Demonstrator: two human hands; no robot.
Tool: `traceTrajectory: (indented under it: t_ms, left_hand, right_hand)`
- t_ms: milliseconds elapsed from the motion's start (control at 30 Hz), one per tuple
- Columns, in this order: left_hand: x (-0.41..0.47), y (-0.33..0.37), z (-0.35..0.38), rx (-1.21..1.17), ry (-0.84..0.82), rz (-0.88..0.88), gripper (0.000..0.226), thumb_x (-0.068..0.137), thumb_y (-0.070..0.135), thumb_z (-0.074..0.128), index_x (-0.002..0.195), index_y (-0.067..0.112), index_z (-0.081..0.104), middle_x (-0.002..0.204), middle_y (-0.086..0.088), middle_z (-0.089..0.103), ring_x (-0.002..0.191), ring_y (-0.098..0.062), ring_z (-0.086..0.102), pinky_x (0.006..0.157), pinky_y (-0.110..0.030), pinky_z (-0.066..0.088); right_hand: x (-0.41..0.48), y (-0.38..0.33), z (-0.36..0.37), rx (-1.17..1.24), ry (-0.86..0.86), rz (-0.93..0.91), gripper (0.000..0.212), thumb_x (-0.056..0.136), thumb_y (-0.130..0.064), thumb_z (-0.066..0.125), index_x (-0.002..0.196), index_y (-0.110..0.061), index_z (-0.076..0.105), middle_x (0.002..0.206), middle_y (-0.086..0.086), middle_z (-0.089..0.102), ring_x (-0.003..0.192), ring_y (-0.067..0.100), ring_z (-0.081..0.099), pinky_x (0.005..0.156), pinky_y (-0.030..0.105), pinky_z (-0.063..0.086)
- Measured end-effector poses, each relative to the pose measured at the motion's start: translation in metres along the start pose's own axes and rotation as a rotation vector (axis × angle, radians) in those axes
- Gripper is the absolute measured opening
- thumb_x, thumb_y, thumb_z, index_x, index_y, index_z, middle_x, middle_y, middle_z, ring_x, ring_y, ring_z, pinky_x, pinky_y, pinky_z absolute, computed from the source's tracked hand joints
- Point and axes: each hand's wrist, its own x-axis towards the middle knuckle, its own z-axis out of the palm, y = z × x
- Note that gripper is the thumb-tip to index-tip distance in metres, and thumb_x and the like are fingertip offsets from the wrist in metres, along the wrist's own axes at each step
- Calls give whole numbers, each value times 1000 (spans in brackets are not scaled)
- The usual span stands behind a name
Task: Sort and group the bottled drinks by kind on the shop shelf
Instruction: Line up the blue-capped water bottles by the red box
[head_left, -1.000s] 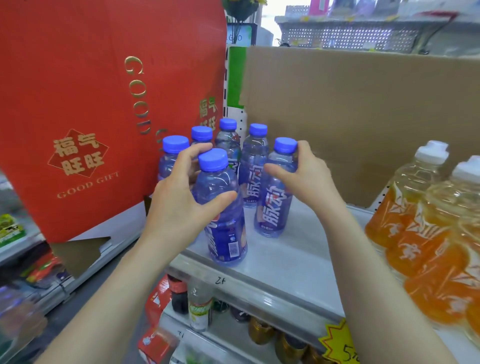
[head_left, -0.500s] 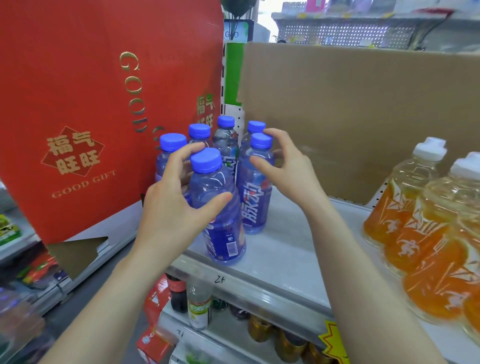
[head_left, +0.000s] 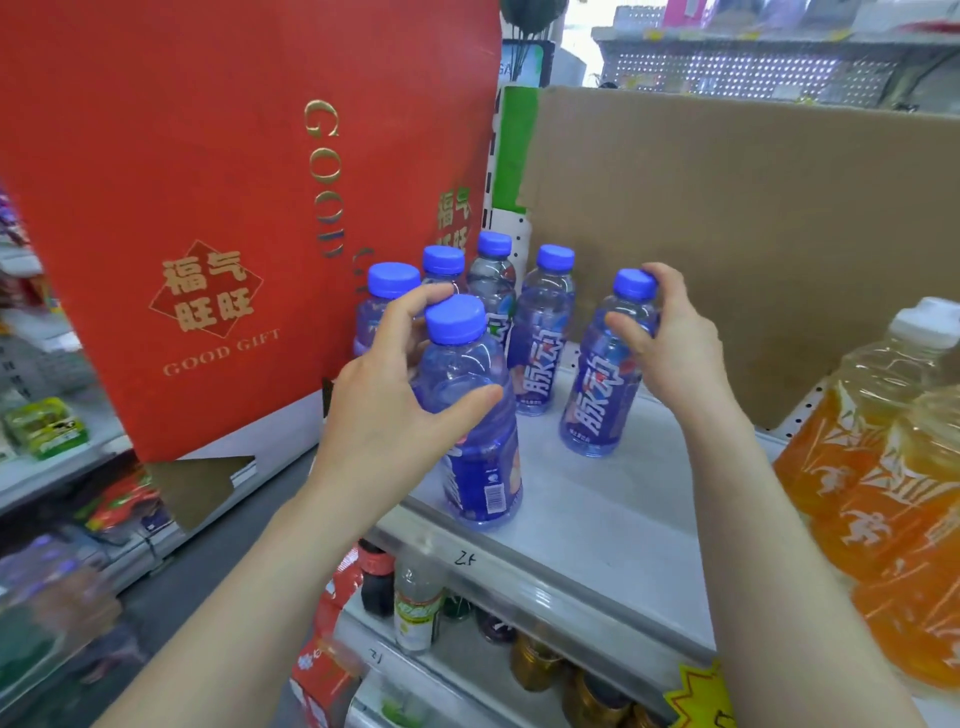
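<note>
Hands and frame edges mask much of a shop's drinks shelf

The left hand (head_left: 395, 410) covers one shoulder of the front bottle (head_left: 470, 415), whose small print is unreadable. The right hand (head_left: 670, 343) hides the far side of the right-hand bottle (head_left: 602, 384). Three rear bottles (head_left: 491, 275) show little below their necks. The orange drink bottles (head_left: 878, 467) are cut by the right edge, and the red gift box (head_left: 208, 208) by the top and left. Goods at lower left (head_left: 57, 597) are a blur. Lower-shelf bottles and cans (head_left: 415, 608) lose their tops behind the shelf lip (head_left: 545, 577). A yellow price tag (head_left: 698, 699) is cropped at the bottom.
</note>
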Motion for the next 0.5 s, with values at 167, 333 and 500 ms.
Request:
traceTrajectory:
  t_ms: [167, 333, 500]
  left_hand:
    - [4, 3, 8, 18, -44, 12, 75, 71, 32, 86, 133, 43, 46, 117, 31, 64, 110, 5, 62, 100, -36, 52]
    - [5, 4, 13, 39, -70, 16, 76, 73, 31, 85, 136, 45, 44, 121, 29, 63, 112, 8, 59, 101, -34, 50]
    - [8, 8, 21, 35, -116, 33, 76, 72, 34, 83, 136, 45, 43, 126, 24, 63, 116, 6, 59, 101, -37, 51]
  right_hand:
    - [14, 8, 13, 77, -32, -8, 54, 97, -37, 62, 144, -40, 36, 105, 0, 62, 91, 34, 68, 93, 52, 53]
    - [18, 11, 17, 107, -89, -40, 53, 99, -37, 60, 144, -44, 34, 108, 2, 66, 87, 33, 69, 88, 48, 56]
    - [16, 9, 15, 107, -124, -41, 57, 101, -35, 57, 151, -41, 30, 114, 4, 65, 96, 32, 68, 92, 46, 54]
